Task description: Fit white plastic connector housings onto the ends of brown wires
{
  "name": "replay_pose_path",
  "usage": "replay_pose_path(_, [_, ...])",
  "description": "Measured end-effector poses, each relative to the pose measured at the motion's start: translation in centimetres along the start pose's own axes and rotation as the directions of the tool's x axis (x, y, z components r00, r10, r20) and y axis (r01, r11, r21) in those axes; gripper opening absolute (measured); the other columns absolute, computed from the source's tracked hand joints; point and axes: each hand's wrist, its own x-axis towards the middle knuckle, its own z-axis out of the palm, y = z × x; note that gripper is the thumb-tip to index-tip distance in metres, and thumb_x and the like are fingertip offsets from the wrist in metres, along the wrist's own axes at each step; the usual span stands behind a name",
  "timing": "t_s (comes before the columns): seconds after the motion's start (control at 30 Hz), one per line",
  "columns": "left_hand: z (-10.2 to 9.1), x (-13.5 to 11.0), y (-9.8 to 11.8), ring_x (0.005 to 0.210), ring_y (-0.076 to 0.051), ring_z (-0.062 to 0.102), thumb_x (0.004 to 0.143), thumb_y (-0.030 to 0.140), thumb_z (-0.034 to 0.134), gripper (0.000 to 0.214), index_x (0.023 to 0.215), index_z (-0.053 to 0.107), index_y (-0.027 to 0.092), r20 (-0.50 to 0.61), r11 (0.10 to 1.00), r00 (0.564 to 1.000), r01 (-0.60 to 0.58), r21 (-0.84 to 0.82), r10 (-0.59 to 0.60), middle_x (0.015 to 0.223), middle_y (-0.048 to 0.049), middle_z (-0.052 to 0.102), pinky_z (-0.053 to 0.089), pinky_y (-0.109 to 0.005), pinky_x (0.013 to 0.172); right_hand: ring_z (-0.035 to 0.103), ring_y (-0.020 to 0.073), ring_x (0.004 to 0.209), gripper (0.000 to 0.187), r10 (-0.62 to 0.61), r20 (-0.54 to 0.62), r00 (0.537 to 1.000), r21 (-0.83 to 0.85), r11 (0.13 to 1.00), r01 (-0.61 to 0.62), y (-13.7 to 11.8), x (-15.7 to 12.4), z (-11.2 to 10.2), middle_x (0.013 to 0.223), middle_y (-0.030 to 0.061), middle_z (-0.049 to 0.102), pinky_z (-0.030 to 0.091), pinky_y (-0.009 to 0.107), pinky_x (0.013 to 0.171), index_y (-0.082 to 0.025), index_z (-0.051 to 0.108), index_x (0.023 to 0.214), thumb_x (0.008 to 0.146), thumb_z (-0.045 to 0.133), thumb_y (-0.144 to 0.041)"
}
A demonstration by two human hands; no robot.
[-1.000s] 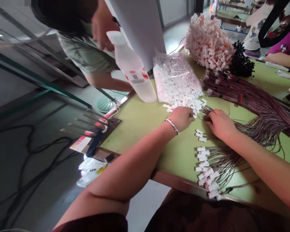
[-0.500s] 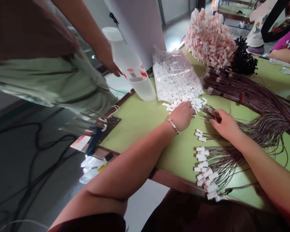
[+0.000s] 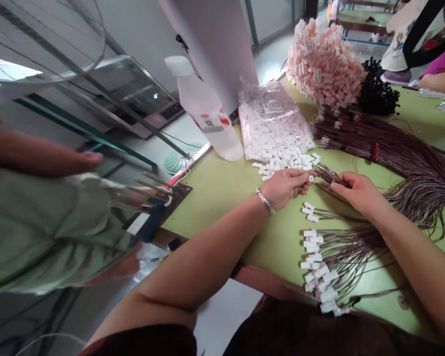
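Note:
My left hand (image 3: 284, 186), with a silver bracelet on the wrist, pinches a small white plastic connector (image 3: 310, 178) just below the loose pile of white connectors (image 3: 286, 162). My right hand (image 3: 356, 190) is closed on the ends of brown wires (image 3: 324, 173), held close to that connector. Wires with white connectors fitted (image 3: 317, 262) lie in a row on the green table (image 3: 222, 190) near its front edge.
A clear bag of white connectors (image 3: 272, 121) and a plastic bottle (image 3: 206, 110) stand behind. A pink-white bundle (image 3: 324, 62), black bundle (image 3: 378, 94) and long brown wire bundles (image 3: 404, 158) lie at the back right. Another person in green (image 3: 48, 227) passes on the left.
My left hand lifted off the connector pile with one connector pinched and came toward the wire ends in my right hand. The other person moved from behind the bottle to the near left.

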Motion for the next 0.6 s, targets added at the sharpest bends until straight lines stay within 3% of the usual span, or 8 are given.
replay_pose_path(0.17, [0.43,0.16,-0.83,0.063,-0.009,0.062,0.06,0.007,0.074,0.015,0.075,0.071,0.007,-0.055,0.996,0.998,0.022,-0.089,-0.027,0.065,-0.0053,0.068,0.049,-0.023,0.069,0.046,0.0105,0.055,0.023,0.011,0.024,1.0,0.228,0.973,-0.016,-0.4,-0.46,0.14,0.061,-0.0009,0.058,0.035,0.023,0.056,-0.017,0.057,0.068,0.07,0.058,-0.04])
replay_pose_path(0.37, [0.43,0.17,-0.86,0.068,-0.011,0.065,0.057,0.005,0.075,0.018,0.074,0.072,0.008,-0.052,0.995,0.997,0.058,-0.085,-0.063,0.069,-0.0065,0.071,0.05,-0.026,0.081,0.041,0.0093,0.052,0.021,0.061,-0.033,0.998,0.088,0.994,-0.058,-0.76,-0.67,0.52,0.055,-0.0024,0.051,0.032,0.022,0.052,-0.015,0.059,0.062,0.067,0.058,-0.035])
replay_pose_path(0.6, [0.18,0.28,-1.17,0.066,-0.011,0.064,0.052,0.012,0.08,0.022,0.072,0.071,0.009,-0.055,0.998,0.998,0.017,-0.062,-0.021,0.069,-0.0052,0.07,0.051,-0.027,0.078,0.041,0.0099,0.053,0.019,-0.022,-0.156,0.988,-0.027,0.999,0.018,-0.92,-1.0,0.72,0.055,-0.0023,0.05,0.034,0.022,0.053,-0.015,0.057,0.061,0.07,0.055,-0.032])
